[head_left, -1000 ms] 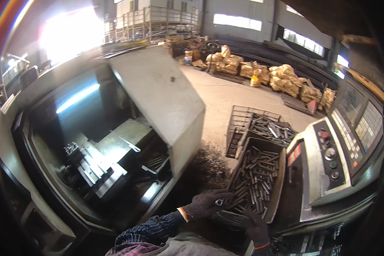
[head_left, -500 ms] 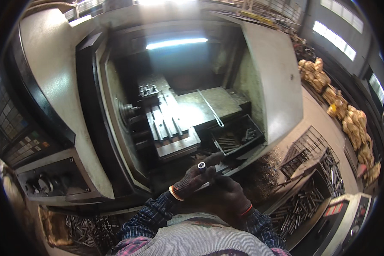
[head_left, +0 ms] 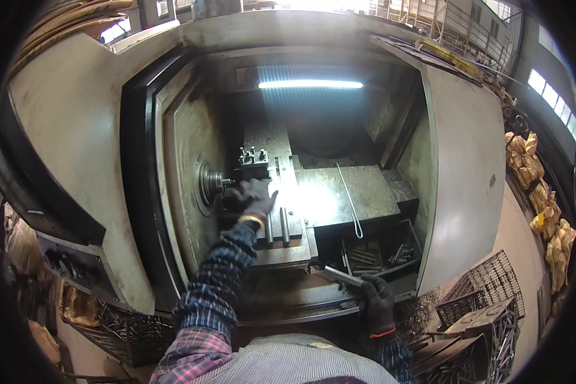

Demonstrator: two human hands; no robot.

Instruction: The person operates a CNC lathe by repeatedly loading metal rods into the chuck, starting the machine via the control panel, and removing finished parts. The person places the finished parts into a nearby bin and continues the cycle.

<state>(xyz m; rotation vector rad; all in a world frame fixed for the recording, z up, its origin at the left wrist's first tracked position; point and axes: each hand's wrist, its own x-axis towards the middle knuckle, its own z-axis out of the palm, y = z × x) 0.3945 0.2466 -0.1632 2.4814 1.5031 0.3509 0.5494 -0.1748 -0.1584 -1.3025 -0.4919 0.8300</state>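
Note:
My left hand (head_left: 255,197), in a dark knit glove, reaches into the lathe with its fingers apart. It is over the metal slide, close to the chuck (head_left: 206,184) on the left wall; whether the fingertips touch anything is hard to see. Short metal bars (head_left: 285,225) lie side by side on the slide below the hand, and bolts stand up from a tool post (head_left: 254,158) behind it. Low at the front right, my gloved right hand (head_left: 379,302) is closed on a bright metal tube (head_left: 343,276), which points leftward.
A long hooked rod (head_left: 350,208) rests on the flat plate inside the machine. In front of it sits a dark tray (head_left: 390,270) with metal pieces. The lathe door (head_left: 464,173) stands at the right. Crates of metal bars (head_left: 502,342) are on the floor.
My hands were together at the front of the machine around the tube. The left has moved up and forward toward the chuck. The right keeps the tube, and the view has shifted.

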